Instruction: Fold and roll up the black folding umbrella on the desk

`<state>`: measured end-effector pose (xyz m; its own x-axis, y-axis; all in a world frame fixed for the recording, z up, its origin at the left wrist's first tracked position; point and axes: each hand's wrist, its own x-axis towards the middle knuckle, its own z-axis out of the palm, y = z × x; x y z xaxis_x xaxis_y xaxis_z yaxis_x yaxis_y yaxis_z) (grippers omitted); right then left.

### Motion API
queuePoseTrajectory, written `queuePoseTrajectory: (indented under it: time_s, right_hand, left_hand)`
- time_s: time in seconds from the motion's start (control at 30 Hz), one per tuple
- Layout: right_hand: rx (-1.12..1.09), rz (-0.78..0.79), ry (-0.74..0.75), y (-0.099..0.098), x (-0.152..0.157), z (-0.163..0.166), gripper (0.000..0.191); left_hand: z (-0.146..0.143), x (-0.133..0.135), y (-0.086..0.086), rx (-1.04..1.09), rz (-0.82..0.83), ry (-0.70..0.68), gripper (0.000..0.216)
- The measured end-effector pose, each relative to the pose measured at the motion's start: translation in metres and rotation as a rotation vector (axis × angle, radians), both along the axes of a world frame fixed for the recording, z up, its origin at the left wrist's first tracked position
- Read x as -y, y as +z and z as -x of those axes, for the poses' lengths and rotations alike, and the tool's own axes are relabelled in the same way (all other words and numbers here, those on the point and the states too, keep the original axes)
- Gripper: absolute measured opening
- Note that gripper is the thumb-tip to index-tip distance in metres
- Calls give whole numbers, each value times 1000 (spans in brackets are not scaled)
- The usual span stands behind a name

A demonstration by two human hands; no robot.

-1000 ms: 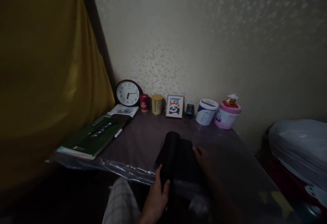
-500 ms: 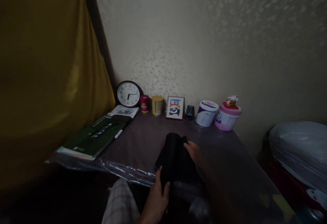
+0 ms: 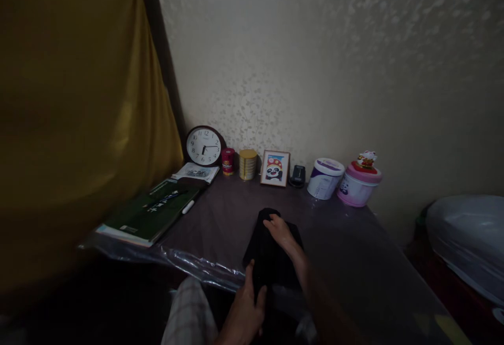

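Observation:
A folded black cloth (image 3: 264,253) lies on the dark table (image 3: 346,245) near its front edge. My left hand (image 3: 247,308) rests on the cloth's near end, thumb up along its left side and fingers pressed against it. My right hand (image 3: 280,231) lies flat on the far part of the cloth, fingers stretched toward its rounded far fold. The room is dim, and the near end of the cloth is lost in shadow.
Along the wall stand a round clock (image 3: 204,145), a red tin (image 3: 227,160), a gold tin (image 3: 248,164), a framed panda picture (image 3: 275,168), a small black device (image 3: 297,176), a white tub (image 3: 325,178) and a pink jar (image 3: 359,183). Green books (image 3: 151,215) lie left; a yellow curtain (image 3: 71,114) hangs beside them.
My right hand slid from the cloth's right edge up and left onto its far part. The left hand stayed at the near end. The view shifted slightly.

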<state>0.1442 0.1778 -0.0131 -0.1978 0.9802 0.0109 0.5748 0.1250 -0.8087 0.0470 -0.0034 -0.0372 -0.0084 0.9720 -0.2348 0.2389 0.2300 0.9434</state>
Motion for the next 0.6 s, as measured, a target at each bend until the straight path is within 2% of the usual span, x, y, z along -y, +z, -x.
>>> queuePoseTrajectory:
  time_s: [0.17,0.3,0.47,0.6]
  right_hand:
    - [-11,52,151,1,6,4,38]
    - [-11,8,234,5,14,5,30]
    - [104,-89,220,13,24,8,23]
    - [194,-176,214,14,35,12,23]
  left_hand:
    - [-2,0,3,-17,24,8,65]
    - [-1,0,2,15,11,24,70]
    - [1,3,12,25,-115,92,80]
    - [5,1,18,-70,-168,-18,69]
